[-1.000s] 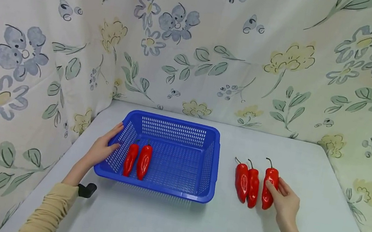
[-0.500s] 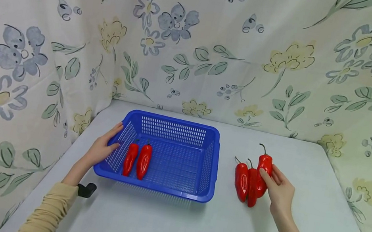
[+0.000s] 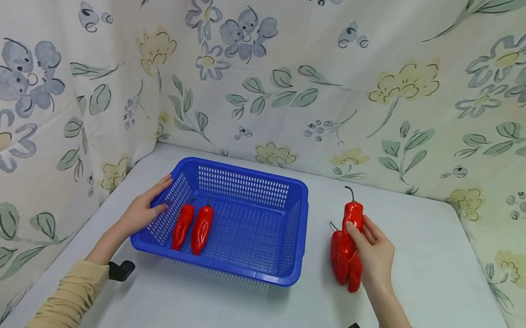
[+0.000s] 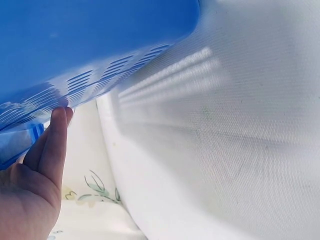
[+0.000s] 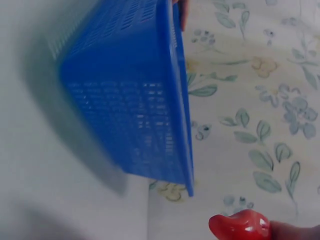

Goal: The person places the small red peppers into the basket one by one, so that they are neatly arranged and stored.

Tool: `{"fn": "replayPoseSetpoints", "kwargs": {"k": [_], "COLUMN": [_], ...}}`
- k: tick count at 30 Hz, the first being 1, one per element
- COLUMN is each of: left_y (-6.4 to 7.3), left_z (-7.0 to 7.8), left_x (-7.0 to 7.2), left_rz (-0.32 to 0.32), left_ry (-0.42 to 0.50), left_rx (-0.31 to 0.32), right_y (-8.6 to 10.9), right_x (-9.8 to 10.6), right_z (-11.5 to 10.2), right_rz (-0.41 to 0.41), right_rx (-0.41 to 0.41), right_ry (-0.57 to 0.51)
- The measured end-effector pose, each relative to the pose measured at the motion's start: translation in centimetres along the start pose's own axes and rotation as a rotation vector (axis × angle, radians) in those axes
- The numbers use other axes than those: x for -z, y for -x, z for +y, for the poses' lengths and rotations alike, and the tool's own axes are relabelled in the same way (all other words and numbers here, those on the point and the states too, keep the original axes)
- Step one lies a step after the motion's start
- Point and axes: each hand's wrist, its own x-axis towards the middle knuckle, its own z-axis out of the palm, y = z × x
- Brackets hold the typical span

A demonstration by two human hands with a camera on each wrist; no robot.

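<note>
My right hand pinches a red chili pepper between thumb and fingers, its curved green stem pointing up. Behind it, two more red chili peppers lie side by side on the white table, partly hidden by the held one. At the lower right of the right wrist view, the tip of the held pepper shows. My left hand rests on the left rim of a blue plastic basket, its fingers fairly straight along the side wall. Inside that basket, two red peppers lie at the left.
A white table carries everything. Floral cloth hangs behind and to the left and right of it. Black bands with small mounts sit on both wrists. The basket's perforated right wall stands between the held pepper and the basket's inside.
My right hand has lifted the rightmost pepper off the table and carried it left, over the other two. The left hand and the basket stay in place.
</note>
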Motion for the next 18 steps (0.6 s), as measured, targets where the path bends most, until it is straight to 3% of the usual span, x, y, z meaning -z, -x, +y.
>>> {"fn": "replayPoseSetpoints", "kwargs": {"k": [18], "left_y": [0.0], "left_z": [0.1], "left_x": [-0.1], "left_rz": [-0.011], "left_ry": [0.005], "left_rx": [0.019], "right_y": [1.6], "right_x": [-6.3], "right_z": [-1.8], "right_rz": [-0.085], "right_rx": [0.081], "right_ry": [-0.088]}}
